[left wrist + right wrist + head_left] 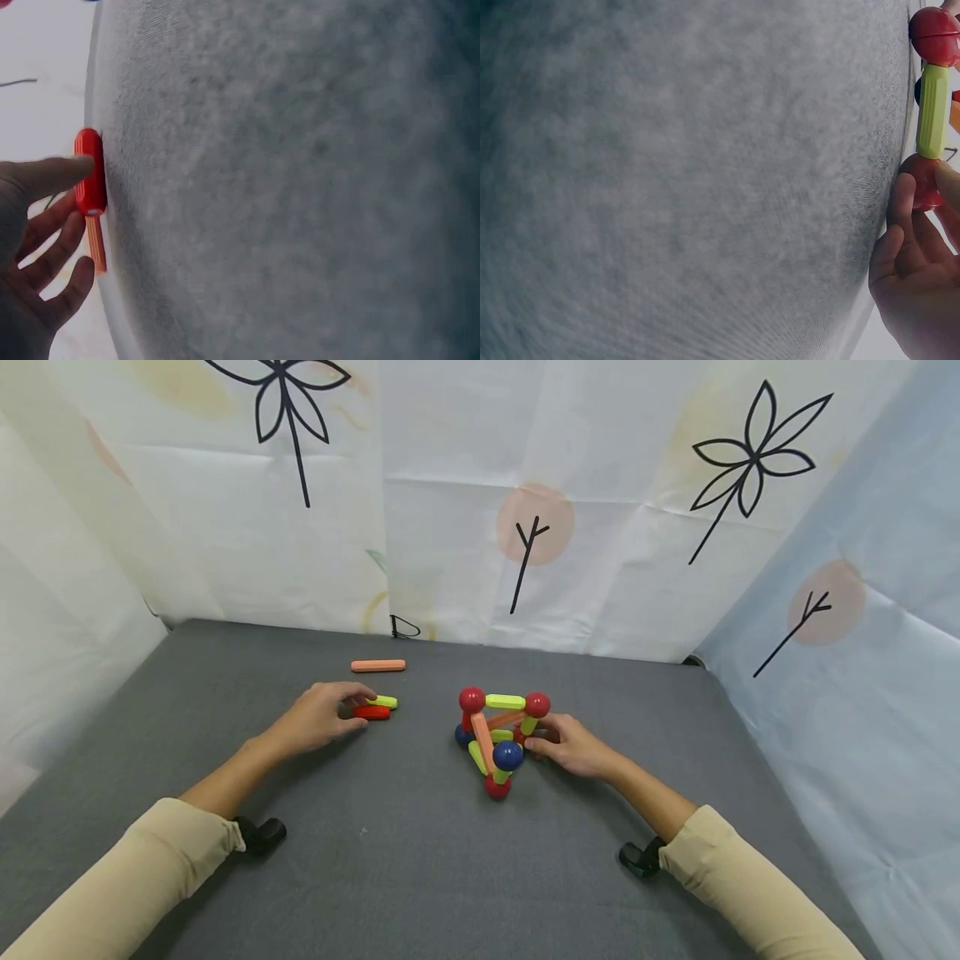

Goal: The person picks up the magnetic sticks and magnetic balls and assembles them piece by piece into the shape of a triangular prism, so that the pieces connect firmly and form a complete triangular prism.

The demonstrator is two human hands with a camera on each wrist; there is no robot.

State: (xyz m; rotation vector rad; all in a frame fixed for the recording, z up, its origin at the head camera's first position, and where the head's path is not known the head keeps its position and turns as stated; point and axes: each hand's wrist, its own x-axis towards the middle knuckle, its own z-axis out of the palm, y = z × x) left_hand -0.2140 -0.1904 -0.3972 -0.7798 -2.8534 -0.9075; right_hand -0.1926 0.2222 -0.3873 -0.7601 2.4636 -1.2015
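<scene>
A frame of magnetic rods and balls (482, 743) stands on the table, with red and blue balls joined by yellow-green, orange and red rods. At its right side my right hand (576, 747) holds a low red ball (922, 180) between thumb and fingers; a yellow-green rod (933, 112) runs from that ball to another red ball (934, 36). My left hand (322, 718) is at a loose red rod (372, 712) and a yellow-green rod (384, 702), lying side by side. Its thumb overlaps the red rod in the left wrist view; the other fingers are loosely bent.
A loose orange rod (378, 666) lies beyond the left hand, towards the back of the grey table (420, 877). White patterned cloth (450, 527) hangs behind the table, and bluish cloth (885, 710) hangs along the right.
</scene>
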